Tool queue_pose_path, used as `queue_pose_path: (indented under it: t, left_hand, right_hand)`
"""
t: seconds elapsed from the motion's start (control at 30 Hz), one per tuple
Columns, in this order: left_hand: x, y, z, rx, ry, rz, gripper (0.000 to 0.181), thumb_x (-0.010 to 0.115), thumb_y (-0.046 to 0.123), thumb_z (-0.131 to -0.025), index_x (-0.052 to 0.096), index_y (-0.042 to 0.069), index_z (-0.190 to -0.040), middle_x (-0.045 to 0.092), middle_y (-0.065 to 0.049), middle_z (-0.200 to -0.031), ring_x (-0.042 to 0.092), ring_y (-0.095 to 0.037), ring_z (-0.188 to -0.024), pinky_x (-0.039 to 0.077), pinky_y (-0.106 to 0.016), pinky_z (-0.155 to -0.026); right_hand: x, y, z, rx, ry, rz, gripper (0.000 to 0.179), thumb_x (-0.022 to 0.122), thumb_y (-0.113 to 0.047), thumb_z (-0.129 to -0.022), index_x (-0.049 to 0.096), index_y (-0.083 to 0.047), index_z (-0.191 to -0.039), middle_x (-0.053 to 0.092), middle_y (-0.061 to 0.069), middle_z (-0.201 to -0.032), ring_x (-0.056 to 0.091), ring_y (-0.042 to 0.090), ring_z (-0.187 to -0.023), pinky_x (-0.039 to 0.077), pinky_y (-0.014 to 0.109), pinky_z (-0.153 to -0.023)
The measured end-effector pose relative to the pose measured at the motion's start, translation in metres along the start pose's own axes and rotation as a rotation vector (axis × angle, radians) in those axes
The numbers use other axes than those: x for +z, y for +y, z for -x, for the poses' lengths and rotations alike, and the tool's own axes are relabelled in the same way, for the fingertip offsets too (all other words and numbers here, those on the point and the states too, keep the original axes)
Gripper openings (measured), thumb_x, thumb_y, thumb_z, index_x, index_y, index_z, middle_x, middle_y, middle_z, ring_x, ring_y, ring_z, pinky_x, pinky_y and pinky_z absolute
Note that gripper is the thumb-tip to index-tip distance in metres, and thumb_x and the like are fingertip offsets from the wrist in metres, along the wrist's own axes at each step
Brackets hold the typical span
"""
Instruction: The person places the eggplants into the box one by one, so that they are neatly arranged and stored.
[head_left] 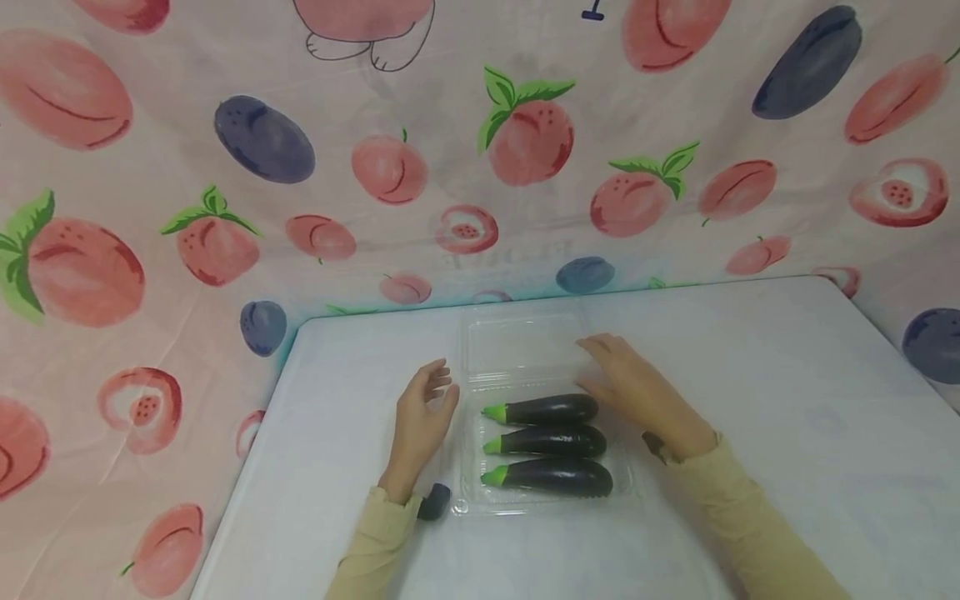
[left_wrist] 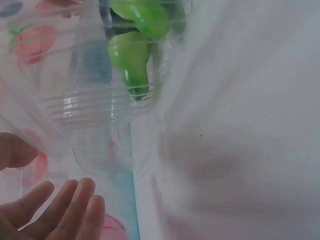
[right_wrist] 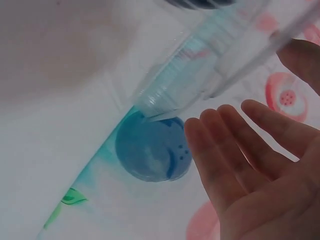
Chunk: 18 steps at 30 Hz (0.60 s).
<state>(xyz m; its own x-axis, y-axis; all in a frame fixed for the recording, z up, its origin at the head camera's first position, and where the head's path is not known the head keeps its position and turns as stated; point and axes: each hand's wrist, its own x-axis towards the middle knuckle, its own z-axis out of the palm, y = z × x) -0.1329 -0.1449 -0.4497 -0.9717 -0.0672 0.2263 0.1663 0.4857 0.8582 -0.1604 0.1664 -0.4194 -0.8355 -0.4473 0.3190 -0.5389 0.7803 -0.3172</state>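
Observation:
Three dark purple eggplants (head_left: 553, 440) with green stem ends lie side by side in a clear plastic clamshell container (head_left: 555, 505), stems to the left. Its transparent lid (head_left: 525, 343) is folded back flat behind them. Beside the container's left edge is my left hand (head_left: 423, 417), fingers loosely extended and holding nothing. On the other side, my right hand (head_left: 637, 392) reaches over the right edge near the hinge, fingers extended. In the right wrist view, its thumb (right_wrist: 300, 57) is close to the plastic edge; whether it touches I cannot tell. Green stem ends (left_wrist: 132, 60) show through plastic in the left wrist view.
The container stands on a white-covered table (head_left: 795, 417). A fruit-patterned cloth (head_left: 465, 100) hangs behind the table's back edge and continues along its left side. A dark wrist device (head_left: 433, 502) sits at the left cuff, another (head_left: 654, 446) at the right wrist.

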Motion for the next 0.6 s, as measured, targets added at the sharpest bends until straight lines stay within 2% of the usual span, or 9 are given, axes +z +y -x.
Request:
queue_pose_path:
  t: [0.33, 0.6]
  left_hand:
    - [0.005, -0.006, -0.008, -0.048, -0.006, 0.04, 0.046, 0.064, 0.013, -0.096, 0.052, 0.003, -0.139, 0.065, -0.015, -0.124, 0.064, -0.029, -0.115, 0.054, -0.041, -0.101]
    - [0.009, -0.01, -0.015, -0.025, -0.022, 0.068, 0.05, 0.064, 0.012, -0.095, 0.049, 0.0, -0.141, 0.064, -0.02, -0.125, 0.064, -0.032, -0.115, 0.054, -0.043, -0.1]
  right_hand:
    - [0.005, 0.012, -0.003, 0.121, -0.052, -0.077, 0.057, 0.067, -0.021, -0.095, 0.046, 0.006, -0.141, 0.049, 0.027, -0.137, 0.045, 0.042, -0.131, 0.037, 0.056, -0.114]
    - [0.01, 0.02, -0.005, 0.119, -0.027, -0.108, 0.058, 0.067, -0.023, -0.095, 0.046, 0.009, -0.139, 0.05, 0.029, -0.133, 0.047, 0.044, -0.127, 0.038, 0.057, -0.112]
